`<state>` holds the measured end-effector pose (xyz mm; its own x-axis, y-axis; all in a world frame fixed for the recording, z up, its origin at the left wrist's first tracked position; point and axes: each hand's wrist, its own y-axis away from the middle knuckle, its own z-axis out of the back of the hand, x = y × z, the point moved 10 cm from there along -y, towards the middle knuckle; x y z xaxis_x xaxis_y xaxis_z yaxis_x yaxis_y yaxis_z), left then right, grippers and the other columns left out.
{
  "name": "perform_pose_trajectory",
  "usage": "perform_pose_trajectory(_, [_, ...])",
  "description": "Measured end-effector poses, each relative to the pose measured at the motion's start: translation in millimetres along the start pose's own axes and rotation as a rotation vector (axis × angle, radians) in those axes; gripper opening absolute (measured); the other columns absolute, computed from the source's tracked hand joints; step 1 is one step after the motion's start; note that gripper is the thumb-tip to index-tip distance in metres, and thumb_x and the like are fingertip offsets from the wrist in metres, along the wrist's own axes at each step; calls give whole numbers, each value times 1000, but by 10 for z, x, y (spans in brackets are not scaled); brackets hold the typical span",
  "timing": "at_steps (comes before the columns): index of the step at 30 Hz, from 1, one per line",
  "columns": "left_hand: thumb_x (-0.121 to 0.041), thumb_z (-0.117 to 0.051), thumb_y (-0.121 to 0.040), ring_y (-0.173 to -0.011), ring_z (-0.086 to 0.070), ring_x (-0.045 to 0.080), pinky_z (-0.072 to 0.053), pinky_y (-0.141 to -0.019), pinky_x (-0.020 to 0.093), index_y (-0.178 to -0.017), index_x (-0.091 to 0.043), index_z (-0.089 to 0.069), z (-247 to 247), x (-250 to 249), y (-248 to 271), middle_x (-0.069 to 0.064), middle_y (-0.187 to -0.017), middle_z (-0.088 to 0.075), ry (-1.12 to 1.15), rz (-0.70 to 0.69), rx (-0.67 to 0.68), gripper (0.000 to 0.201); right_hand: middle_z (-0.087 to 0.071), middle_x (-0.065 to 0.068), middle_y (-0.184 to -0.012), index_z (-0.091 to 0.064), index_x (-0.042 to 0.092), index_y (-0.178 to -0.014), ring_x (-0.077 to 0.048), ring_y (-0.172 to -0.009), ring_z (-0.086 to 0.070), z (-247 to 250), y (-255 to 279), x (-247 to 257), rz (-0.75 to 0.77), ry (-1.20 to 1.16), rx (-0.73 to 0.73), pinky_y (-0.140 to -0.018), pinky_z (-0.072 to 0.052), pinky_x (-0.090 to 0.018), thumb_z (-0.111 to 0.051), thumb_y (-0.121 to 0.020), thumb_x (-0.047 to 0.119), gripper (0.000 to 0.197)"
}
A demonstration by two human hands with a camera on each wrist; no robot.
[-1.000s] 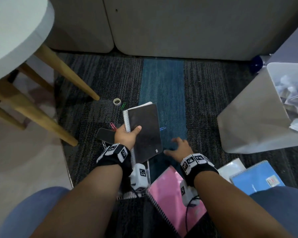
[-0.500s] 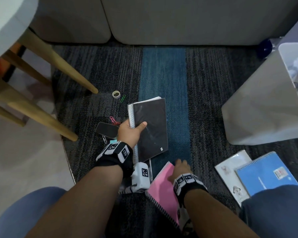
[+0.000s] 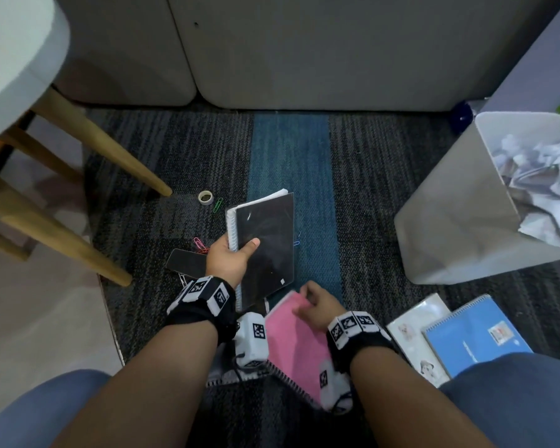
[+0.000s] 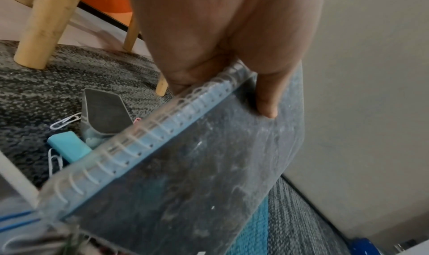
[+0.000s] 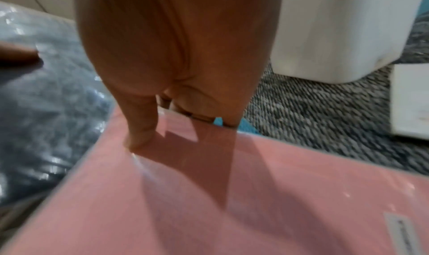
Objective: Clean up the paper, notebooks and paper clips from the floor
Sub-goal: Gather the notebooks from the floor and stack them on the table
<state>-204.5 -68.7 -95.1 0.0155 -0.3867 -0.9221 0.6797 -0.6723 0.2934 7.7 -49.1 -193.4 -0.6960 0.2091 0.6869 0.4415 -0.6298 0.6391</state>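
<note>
Since a second ago: right hand (image 3: 317,307) pulled back from the carpet (image 3: 369,195) onto the near pink notebook (image 3: 299,344), top corner now lifted; left hand (image 3: 228,258) barely shifted with the black notebook (image 3: 265,244).

Left hand: curled round the black notebook's spiral edge, thumb on the cover, book held up off the floor, long axis roughly 6 to 12. Right hand: thumb on top of the pink cover, fingers tucked under the far edge, so pinching it. Pink notebook sits at 6 from the black one, just beside it, long axis about 11 to 5, spiral along its left side. Right hand clearly nearer; probably gets stacked with the black one next.

Still on the floor: blue notebook (image 3: 476,334) and white booklet (image 3: 414,337) at 4, well apart from the hands; green clip (image 3: 218,205) at 11, pink clips (image 3: 200,245) by the phone (image 3: 186,261) at 9. Bin (image 3: 459,215) with crumpled paper at 2.

Hard to tell: lower end of the pink notebook hidden under the right wrist, something striped beneath both wrists cut off, wrist views blurry.
</note>
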Motion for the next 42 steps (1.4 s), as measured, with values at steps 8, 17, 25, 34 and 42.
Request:
perform_pose_trajectory(8, [-5,-64,-87,-73,-63,6,-53,-71,12,-105,-7,-66,217,-268,-133,2,-92,-69,155,48,41,19,-59,-1,-86,-46,32,-83,-19,-82,-55,752,92,916,273,-373,-268,-83,-47,-43,-64,-84,11,27])
perform_pose_trajectory(17, [-52,-48,-84,-93,-70,20,-51,-89,36,-109,-9,-67,208,-670,-18,13,-105,-72,617,155,199,53,-60,2,-74,-45,25,-88,-2,-52,-53,1137,50,1977,412,-488,-278,-52,-40,-18,-61,-90,11,22])
perform_pose_trajectory(25, [-9,-73,-67,-76,-70,26,-56,-75,40,-105,-1,-63,488,-1194,52,17,-93,-72,547,39,101,41,-65,2,-91,-47,27,-87,-13,-79,-61,1278,219,2865,602,-457,-348,-76,-49,-21,-64,-87,13,22])
perform_pose_trajectory(34, [-11,-72,-78,-75,-73,23,-58,-66,33,-99,-6,-66,1230,-2121,185,10,-87,-75,489,-137,-190,22,-54,6,-123,-33,24,-133,-7,-102,-58,921,473,3542,688,-316,-14,-78,-45,-16,-71,-82,34,64])
perform_pose_trajectory(42, [-27,-80,-71,-88,-70,32,-54,-88,48,-99,-6,-67,1885,-2676,95,13,-92,-74,443,-180,-293,37,-66,4,-113,-53,23,-119,-8,-96,-65,686,520,3832,662,-418,141,-76,-51,-24,-67,-85,25,38])
